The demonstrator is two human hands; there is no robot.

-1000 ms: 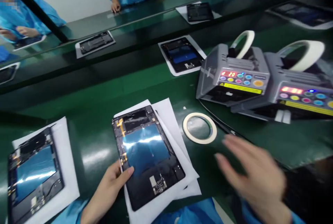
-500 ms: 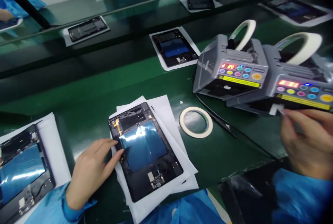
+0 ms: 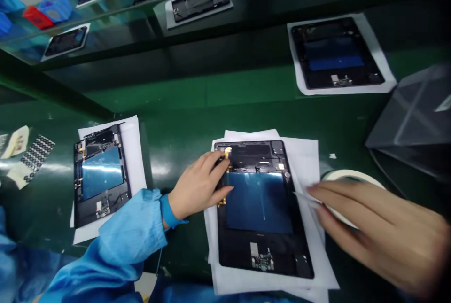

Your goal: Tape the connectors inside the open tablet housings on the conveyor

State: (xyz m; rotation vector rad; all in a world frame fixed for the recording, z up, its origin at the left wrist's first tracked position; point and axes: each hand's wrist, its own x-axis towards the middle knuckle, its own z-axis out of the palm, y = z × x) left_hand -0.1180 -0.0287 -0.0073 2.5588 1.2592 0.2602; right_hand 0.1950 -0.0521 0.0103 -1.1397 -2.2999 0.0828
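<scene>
An opened tablet (image 3: 260, 204), back cover off and blue film over its middle, lies on white paper sheets (image 3: 306, 152) on the green bench. My left hand (image 3: 199, 185) rests on the tablet's upper left edge, with its fingertips curled at a small gold part near the top corner. My right hand (image 3: 380, 232) reaches in from the right, blurred. Its fingers are pinched on a thin pale strip of tape (image 3: 305, 196) that points at the tablet's right edge. A white tape roll (image 3: 352, 176) lies flat just behind that hand, partly hidden by it.
A second opened tablet (image 3: 100, 176) lies on paper at the left, with a sheet of black dots (image 3: 35, 152) beyond it. Another tablet (image 3: 336, 54) lies on paper at the back right. A grey tape dispenser (image 3: 412, 120) stands at the right edge. Other workers' hands show at the top left.
My right hand has come from the dispenser to the tablet's right side with a tape strip. My left hand has slid up to the tablet's top left corner. The view has swung left and down.
</scene>
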